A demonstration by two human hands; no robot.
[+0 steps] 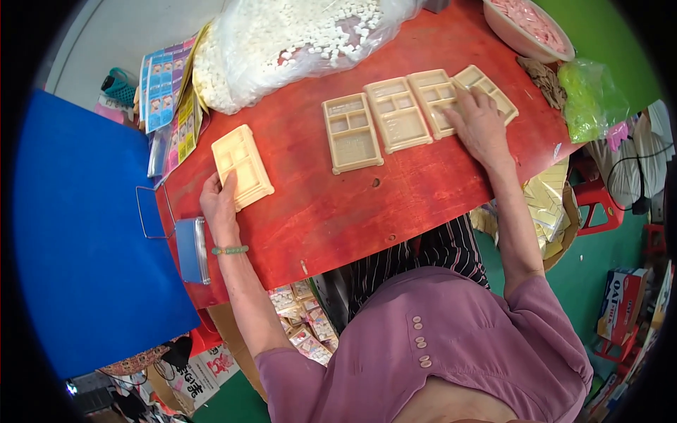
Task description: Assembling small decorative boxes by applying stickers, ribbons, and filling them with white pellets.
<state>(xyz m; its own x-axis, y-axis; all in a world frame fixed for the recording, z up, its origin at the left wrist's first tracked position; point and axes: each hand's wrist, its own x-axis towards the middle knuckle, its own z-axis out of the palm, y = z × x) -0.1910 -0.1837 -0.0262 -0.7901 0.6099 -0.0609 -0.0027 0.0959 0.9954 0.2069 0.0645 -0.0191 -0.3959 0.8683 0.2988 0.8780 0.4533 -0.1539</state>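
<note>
My left hand (220, 201) grips the near end of a cream plastic compartment tray (243, 166), its thumb on the top edge; the thick side looks like stacked trays. To the right, several similar trays stand in a row, starting with a tray (355, 148) nearest the middle and another tray (400, 116) beside it. My right hand (483, 127) rests with spread, bent fingers where a third tray (434, 92) meets the tilted tray at the row's right end (499, 99). Its thumb lies over the third tray; the fingertips touch the end one. Clear film or pieces seem to shine inside the trays.
On the red table (317, 225), a large clear bag of small white pieces (310, 42) lies at the back. Printed card sheets (169, 84) are at left, above a blue panel (99, 233). A bowl of pink pieces (532, 28) and a green bag (589, 102) sit at right.
</note>
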